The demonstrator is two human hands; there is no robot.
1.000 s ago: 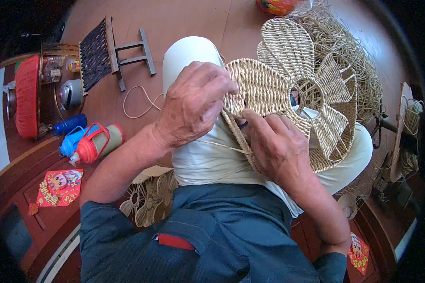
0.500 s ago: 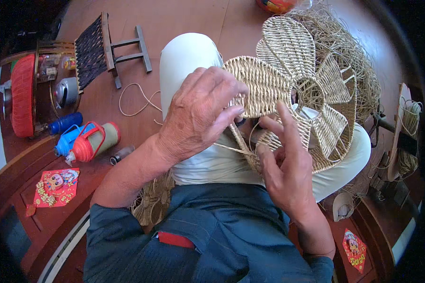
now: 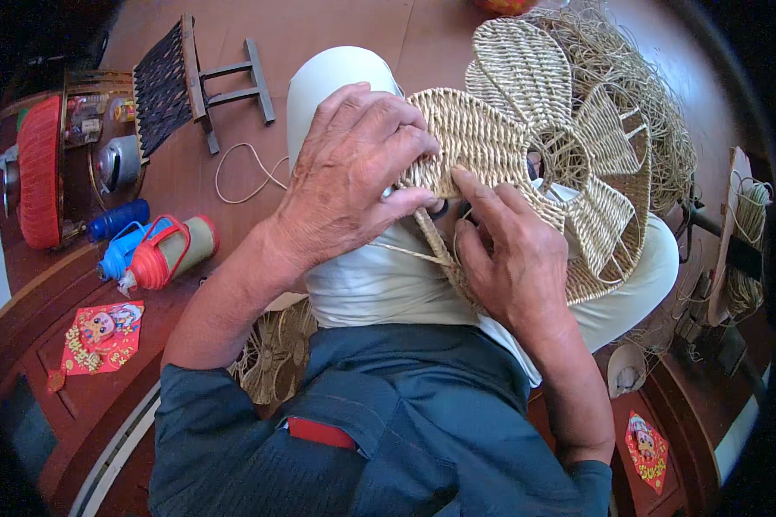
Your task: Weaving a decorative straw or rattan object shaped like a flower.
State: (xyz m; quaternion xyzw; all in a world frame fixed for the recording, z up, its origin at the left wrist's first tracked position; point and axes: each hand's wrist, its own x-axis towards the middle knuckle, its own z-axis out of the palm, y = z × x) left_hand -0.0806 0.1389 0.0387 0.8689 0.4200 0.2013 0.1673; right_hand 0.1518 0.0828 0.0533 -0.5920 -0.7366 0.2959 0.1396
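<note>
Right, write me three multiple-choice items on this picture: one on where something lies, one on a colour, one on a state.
1. Where does the woven straw piece lie?
A. on the person's lap
B. on the small stool
C. flat on the floor by the flask

2. What colour is the cap of the flask on the floor?
A. green
B. red
C. white

3. How does the left hand stand?
A. lifted clear of the weave
B. closed on the flask
C. pressed flat on the weave's edge

Key: 1 A, the weave rests across the pale trousers. 2 B, its cap and handle are red. 3 C, its fingers spread over the weave's near lobe, while the right hand works a loose strand beside it.
</note>
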